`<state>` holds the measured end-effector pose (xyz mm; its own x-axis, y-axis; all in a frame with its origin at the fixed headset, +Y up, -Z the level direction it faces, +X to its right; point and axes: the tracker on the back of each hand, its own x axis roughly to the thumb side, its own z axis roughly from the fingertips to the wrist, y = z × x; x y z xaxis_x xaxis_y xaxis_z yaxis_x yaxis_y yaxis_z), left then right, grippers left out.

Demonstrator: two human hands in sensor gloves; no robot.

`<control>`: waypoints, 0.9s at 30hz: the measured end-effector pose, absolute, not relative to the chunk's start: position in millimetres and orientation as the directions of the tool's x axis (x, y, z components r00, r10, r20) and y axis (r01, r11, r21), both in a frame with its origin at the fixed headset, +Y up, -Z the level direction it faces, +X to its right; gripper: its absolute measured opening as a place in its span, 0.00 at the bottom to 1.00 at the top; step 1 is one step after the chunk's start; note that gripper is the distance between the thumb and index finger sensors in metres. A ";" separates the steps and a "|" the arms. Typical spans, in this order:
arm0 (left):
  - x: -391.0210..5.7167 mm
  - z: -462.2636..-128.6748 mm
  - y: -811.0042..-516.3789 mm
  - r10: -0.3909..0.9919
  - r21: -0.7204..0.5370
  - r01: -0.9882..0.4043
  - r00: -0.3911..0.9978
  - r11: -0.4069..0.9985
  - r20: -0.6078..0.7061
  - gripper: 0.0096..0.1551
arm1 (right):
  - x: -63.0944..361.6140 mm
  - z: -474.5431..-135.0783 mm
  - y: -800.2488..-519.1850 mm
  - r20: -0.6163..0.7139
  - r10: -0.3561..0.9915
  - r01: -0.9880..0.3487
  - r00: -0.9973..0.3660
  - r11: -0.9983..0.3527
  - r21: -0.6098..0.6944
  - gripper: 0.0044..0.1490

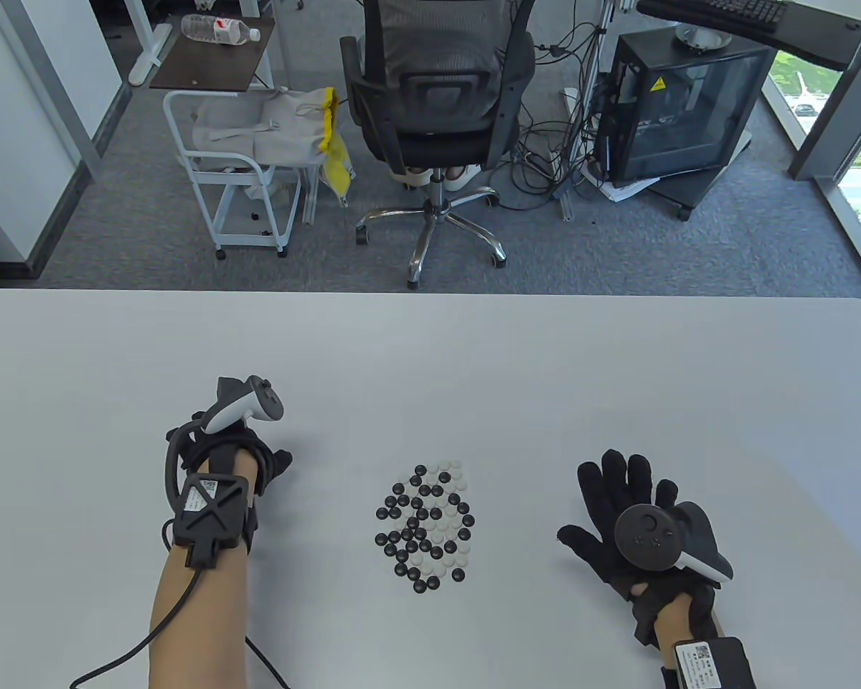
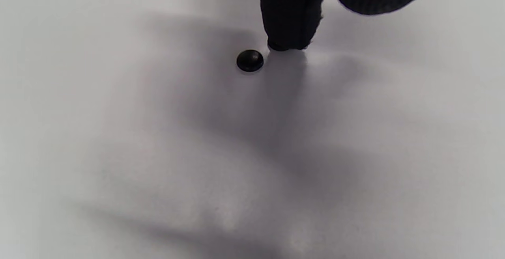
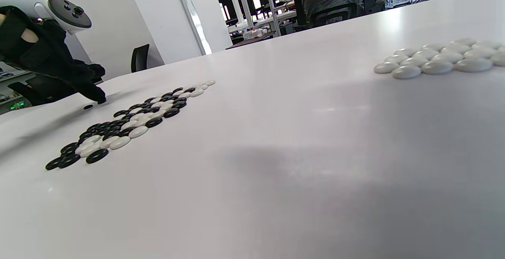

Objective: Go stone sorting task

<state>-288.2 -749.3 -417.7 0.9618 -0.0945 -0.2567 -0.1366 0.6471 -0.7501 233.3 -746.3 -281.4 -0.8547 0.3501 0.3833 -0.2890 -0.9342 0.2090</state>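
Resting flat with grip apart, right hand (image 1: pixel 628 520), left hand (image 1: pixel 240 445) grip unclear, left wrist view alone showing 1 black stone (image 2: pixel 249 60) beside fingertip (image 2: pixel 290 34)

Left hand (image 1: pixel 247 448) points fingertips down; right hand (image 1: pixel 628 517) lies flat, fingers spread.

You have two gloved hands, one mixed pile of black and white stones (image 1: pixel 425 527), one lone black stone (image 2: pixel 249 60), one all-white cluster (image 3: pixel 442 60).

Mixed black-and-white stone cluster (image 1: pixel 425 527) mid-table (flat, tightly packed), lone black stone (image 2: pixel 249 60) apart
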 end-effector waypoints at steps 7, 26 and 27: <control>-284.4 -416.1 -741.2 -0.059 -0.738 -0.122 0.975 0.664 -0.215 0.41 | 233.6 -281.9 -747.1 0.377 0.351 -0.286 -0.857 -0.933 0.218 0.57; -50.8 -374.0 -744.3 0.155 -0.649 0.306 0.820 0.696 0.552 0.40 | 233.6 -280.7 -744.8 0.376 0.349 -0.283 -0.858 -0.933 0.220 0.56; -47.3 -374.0 -747.7 0.153 -0.652 0.310 0.819 0.692 0.553 0.41 | 233.9 -280.7 -744.8 0.375 0.350 -0.283 -0.859 -0.933 0.221 0.57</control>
